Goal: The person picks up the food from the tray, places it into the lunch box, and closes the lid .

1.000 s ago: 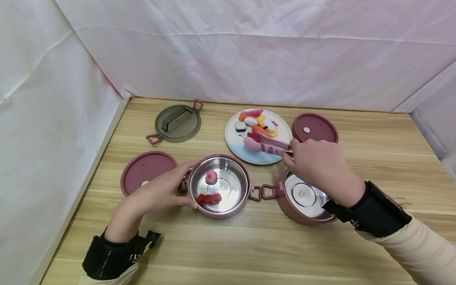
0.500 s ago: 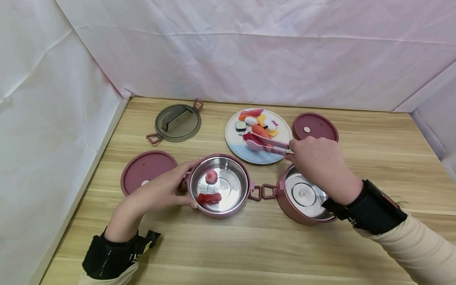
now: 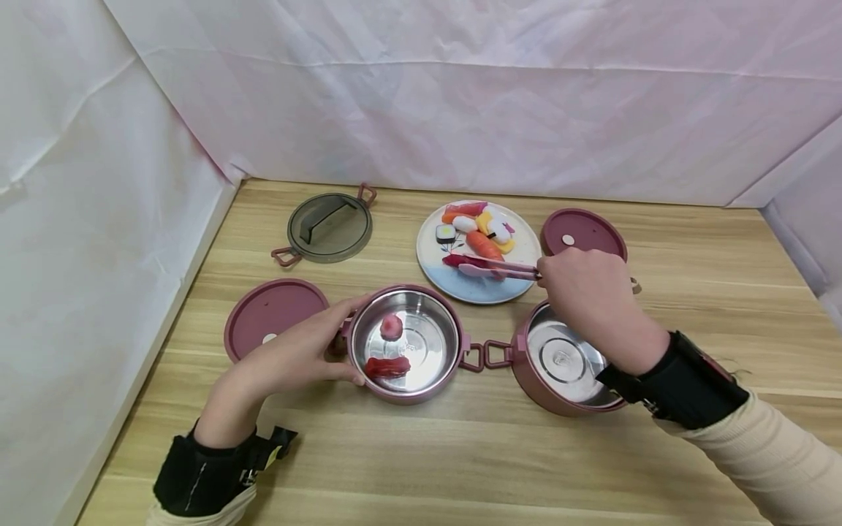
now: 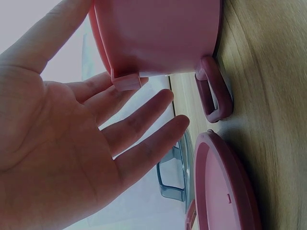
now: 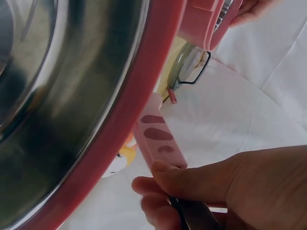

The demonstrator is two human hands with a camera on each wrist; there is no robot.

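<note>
My right hand (image 3: 588, 286) grips pink tongs (image 3: 500, 270); in the right wrist view the thumb presses on the tongs (image 5: 160, 136), whose arm has dark pink ovals. The tongs' tips lie about a dark red food piece (image 3: 460, 260) on the plate (image 3: 434, 274); I cannot tell whether they are clamped on it. My left hand (image 3: 299, 351) touches the left side of the smaller pot (image 3: 403, 399), its fingers (image 4: 139, 120) straight and spread in the left wrist view. Inside that pot lie a round pink piece (image 3: 391, 326) and a red strip (image 3: 387, 367).
A deeper pot (image 3: 546, 394) stands under my right forearm, handle to handle with the smaller one. Maroon lids lie at left (image 3: 263, 310) and back right (image 3: 582, 230). A see-through lid (image 3: 342, 237) lies at back left. Several sushi pieces (image 3: 483, 245) share the plate.
The tongs' tips have drawn closer together around the dark red piece, which has shifted a little and turned on the plate. My left hand and both pots have stayed put.
</note>
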